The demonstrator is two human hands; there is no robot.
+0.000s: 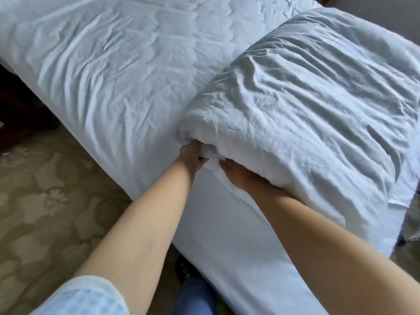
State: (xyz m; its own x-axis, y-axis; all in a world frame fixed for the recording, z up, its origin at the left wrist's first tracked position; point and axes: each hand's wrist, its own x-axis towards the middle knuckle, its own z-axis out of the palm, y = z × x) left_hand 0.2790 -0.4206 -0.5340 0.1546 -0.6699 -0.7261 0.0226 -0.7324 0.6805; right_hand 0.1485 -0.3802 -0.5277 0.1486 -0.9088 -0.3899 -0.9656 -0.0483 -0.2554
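Left hand (192,155), right hand (237,172) on duvet (306,114)

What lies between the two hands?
Head view: a bunched corner of the folded duvet, which the left hand and right hand both grip.

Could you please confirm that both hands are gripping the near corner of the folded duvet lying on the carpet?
One detail is wrong: the head view shows the folded duvet lying on the bed. The left hand and right hand do both grip its near corner.
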